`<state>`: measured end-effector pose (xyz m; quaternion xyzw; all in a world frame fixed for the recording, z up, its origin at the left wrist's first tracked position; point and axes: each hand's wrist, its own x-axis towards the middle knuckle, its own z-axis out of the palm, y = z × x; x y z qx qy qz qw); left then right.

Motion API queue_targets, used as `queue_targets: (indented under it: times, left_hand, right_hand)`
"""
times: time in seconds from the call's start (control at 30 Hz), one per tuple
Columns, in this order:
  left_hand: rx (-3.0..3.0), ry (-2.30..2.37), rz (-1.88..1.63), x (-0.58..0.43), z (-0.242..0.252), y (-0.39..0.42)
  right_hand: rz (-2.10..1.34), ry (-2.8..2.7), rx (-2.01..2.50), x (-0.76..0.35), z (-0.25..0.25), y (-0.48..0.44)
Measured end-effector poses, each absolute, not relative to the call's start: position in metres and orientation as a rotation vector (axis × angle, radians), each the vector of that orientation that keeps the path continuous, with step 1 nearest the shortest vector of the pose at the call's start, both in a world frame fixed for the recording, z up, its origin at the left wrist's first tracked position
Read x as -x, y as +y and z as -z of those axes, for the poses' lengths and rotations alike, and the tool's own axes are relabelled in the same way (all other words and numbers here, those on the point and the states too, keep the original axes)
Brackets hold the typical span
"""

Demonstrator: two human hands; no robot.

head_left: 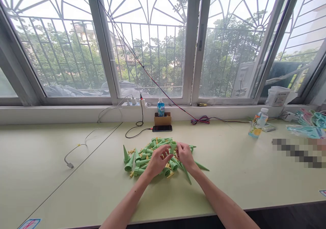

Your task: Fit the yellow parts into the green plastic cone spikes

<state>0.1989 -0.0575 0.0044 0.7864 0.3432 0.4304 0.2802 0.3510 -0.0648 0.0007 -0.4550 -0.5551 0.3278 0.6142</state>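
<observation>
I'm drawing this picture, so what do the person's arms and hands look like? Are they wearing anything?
The left hand and right hand are both bare, with no gloves. The left forearm and right forearm show no sleeves, watch or bracelet. There's a small spot on the left forearm.

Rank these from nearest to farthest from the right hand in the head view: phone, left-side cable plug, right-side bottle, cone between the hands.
1. Cone: just left of the right hand.
2. Phone: ahead, slightly left.
3. Bottle: off to the right.
4. Plug: far left.
</observation>
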Motion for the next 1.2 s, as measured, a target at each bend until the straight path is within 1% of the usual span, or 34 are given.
queue_targets:
  times: [0.23,0.4,0.93,1.1,1.2]
  left_hand:
    - [-2.295,0.891,-1.190,-0.1979,-0.0085,-0.0583]
    - [-2.370,0.899,-1.217,-0.1978,-0.0076,-0.0579]
    - [-2.239,0.940,-1.162,-0.2010,-0.0087,-0.0620]
    - [-2.017,0.855,-1.140,-0.2015,-0.0115,-0.0634]
    - [-1.845,0.845,-1.131,-0.2026,-0.0121,-0.0617]
  right_hand:
    - [-1.065,-1.210,1.014,-0.3500,-0.0054,-0.0679]
    - [-1.159,-1.194,0.954,-0.3512,-0.0056,-0.0678]
    - [-1.216,-1.220,0.811,-0.3501,-0.0048,-0.0654]
    - [-1.197,-1.199,0.801,-0.3506,-0.0035,-0.0625]
    - [-1.128,-1.239,0.835,-0.3503,-0.0017,-0.0615]
